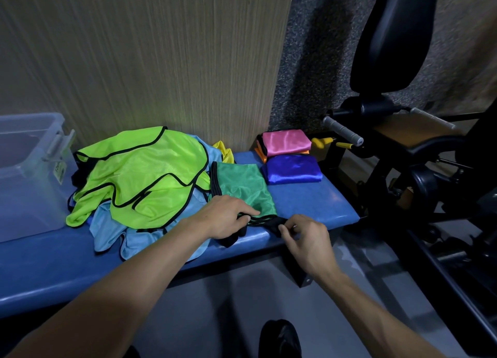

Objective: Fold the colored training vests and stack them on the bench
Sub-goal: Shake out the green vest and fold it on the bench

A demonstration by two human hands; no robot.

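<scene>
While one folded dark-green vest (243, 189) lay near on the blue surface (309, 199), its black-trimmed edge was pinched by left hand (224, 217) and right hand (306, 239) fingers; three folded vests were stacked far right.

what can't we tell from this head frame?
- Number of vests in the loose pile: the lime vest covers the light blue ones.
- Near edge of the green vest: hidden under the left hand.
- Contents of the plastic bin: cut off at the left edge, walls cloudy.
- Orange vest: mostly under the pink vest.
</scene>
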